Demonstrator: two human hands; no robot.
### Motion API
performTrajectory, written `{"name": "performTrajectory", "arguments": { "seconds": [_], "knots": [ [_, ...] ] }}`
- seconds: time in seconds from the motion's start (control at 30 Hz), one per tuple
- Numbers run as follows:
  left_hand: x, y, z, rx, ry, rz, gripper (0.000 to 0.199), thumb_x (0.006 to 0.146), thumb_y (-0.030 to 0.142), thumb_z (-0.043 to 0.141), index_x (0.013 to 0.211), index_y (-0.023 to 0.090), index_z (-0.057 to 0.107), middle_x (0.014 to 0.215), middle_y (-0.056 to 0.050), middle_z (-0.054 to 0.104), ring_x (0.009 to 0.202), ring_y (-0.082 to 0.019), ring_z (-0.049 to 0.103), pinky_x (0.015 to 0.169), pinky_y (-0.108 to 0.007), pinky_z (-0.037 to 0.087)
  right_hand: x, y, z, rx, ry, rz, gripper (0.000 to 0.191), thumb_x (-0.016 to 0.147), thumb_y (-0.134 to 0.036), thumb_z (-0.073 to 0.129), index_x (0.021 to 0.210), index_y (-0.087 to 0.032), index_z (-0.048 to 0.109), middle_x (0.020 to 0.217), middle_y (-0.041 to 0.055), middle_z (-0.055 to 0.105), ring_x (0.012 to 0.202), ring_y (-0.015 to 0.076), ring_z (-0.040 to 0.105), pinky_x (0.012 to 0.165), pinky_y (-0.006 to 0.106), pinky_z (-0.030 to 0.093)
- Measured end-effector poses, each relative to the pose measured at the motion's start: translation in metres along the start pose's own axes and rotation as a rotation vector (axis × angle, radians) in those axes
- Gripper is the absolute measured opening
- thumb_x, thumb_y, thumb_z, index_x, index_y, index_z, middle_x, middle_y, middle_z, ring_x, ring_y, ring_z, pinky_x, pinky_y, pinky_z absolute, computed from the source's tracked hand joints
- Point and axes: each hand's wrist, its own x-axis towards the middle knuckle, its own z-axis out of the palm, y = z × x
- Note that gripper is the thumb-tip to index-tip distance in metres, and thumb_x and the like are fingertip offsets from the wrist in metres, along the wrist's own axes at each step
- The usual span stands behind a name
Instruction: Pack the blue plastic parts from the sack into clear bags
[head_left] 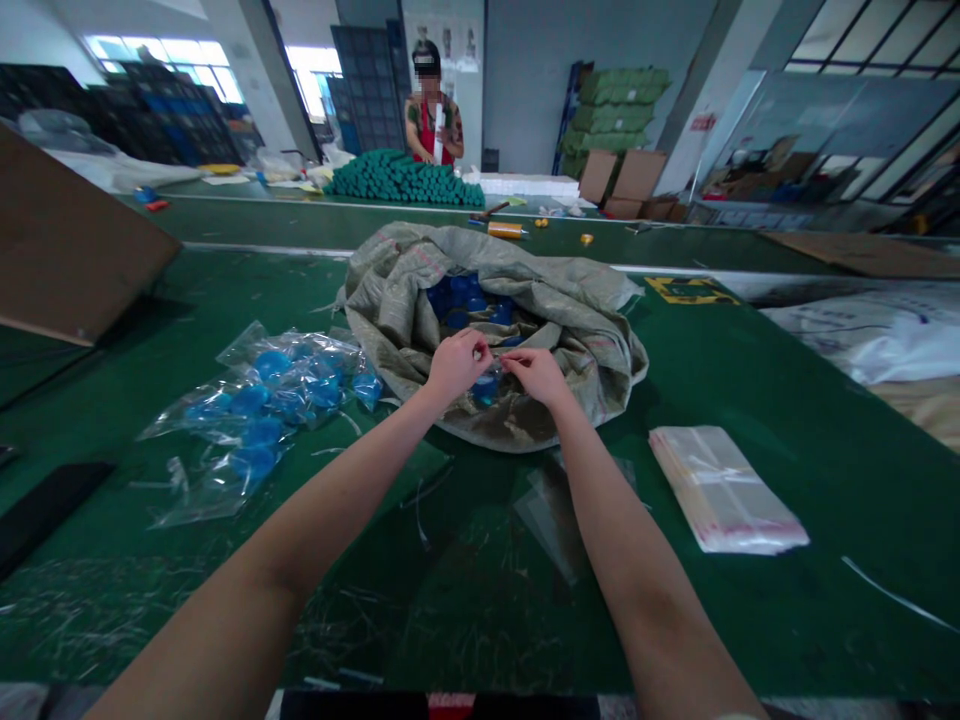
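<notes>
Workshop or factory packing floor: long green surface (pixel 465 600), centre; sack of blue parts (pixel 390 310), mid-frame; stacked crates (pixel 165 115), upper left; cardboard boxes (pixel 637 175) and concrete pillar (pixel 705 85), upper right.

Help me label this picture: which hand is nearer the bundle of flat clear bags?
Right: the right hand is over the sack, left of the bundle; the left hand is farther left.
</notes>
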Motion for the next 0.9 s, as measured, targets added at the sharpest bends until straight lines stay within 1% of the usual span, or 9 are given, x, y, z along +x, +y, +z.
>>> {"name": "performTrajectory", "arguments": {
  "seconds": [0.03,0.1,0.2,0.3,0.57,0.73,0.9],
  "knots": [
    [0.0,-0.002,0.0,-0.022,0.011,-0.003,0.008,0.085,0.016,0.055,0.082,0.015,0.063,0.083,-0.006,0.066,0.076,-0.016,0.06,0.069,-0.028,0.043,0.0,0.002,0.0,0.018,0.002,0.008,0.019,0.084,-0.018,0.061,0.091,-0.015,0.078,0.085,0.0074,0.077,0.077,0.0178,0.07,0.077,0.028,0.053],
    [-0.003,-0.004,-0.001,-0.03,0.008,0.037,0.012,0.088,0.02,0.055,0.085,0.015,0.065,0.086,-0.006,0.068,0.078,-0.016,0.061,0.071,-0.028,0.043,0.001,0.004,0.001,0.043,0.002,0.008,0.018,0.084,-0.019,0.062,0.091,-0.014,0.078,0.083,0.0078,0.077,0.076,0.0177,0.07,0.076,0.028,0.054],
    [-0.006,-0.003,-0.002,0.024,-0.042,0.143,0.018,0.092,0.027,0.054,0.093,0.016,0.069,0.094,-0.007,0.071,0.089,-0.018,0.064,0.075,-0.031,0.042,0.001,0.004,0.003,0.043,-0.007,-0.022,0.018,0.085,-0.019,0.06,0.091,-0.014,0.077,0.081,0.0064,0.076,0.074,0.0168,0.07,0.075,0.027,0.054],
    [-0.008,0.001,-0.003,0.082,-0.087,0.192,0.022,0.094,0.031,0.053,0.099,0.018,0.071,0.1,-0.007,0.072,0.096,-0.02,0.064,0.078,-0.033,0.041,0.001,0.003,0.004,0.032,-0.016,-0.036,0.018,0.085,-0.017,0.06,0.093,-0.016,0.076,0.084,0.0051,0.076,0.075,0.0163,0.07,0.074,0.027,0.054],
    [-0.002,0.001,-0.003,0.123,-0.113,0.223,0.023,0.095,0.029,0.051,0.094,0.02,0.072,0.096,-0.006,0.073,0.093,-0.021,0.065,0.077,-0.034,0.039,0.001,0.001,0.003,-0.009,-0.008,-0.054,0.019,0.083,-0.015,0.06,0.091,-0.019,0.076,0.086,0.0033,0.077,0.077,0.0172,0.07,0.078,0.029,0.055],
    [-0.002,0.002,-0.002,0.089,-0.123,0.201,0.02,0.093,0.025,0.052,0.093,0.018,0.071,0.097,-0.007,0.072,0.093,-0.021,0.064,0.077,-0.034,0.039,0.0,-0.001,0.003,0.008,-0.009,-0.028,0.018,0.082,-0.017,0.061,0.091,-0.019,0.077,0.085,0.0039,0.077,0.076,0.0178,0.07,0.076,0.03,0.055],
    [-0.004,0.006,0.004,0.004,-0.081,0.063,0.013,0.088,0.021,0.056,0.087,0.016,0.068,0.092,-0.007,0.071,0.084,-0.019,0.063,0.075,-0.031,0.041,0.0,-0.002,0.005,0.025,0.024,0.006,0.016,0.082,-0.017,0.061,0.085,-0.02,0.077,0.08,0.0026,0.076,0.074,0.0176,0.07,0.077,0.03,0.055]
  ]
}}
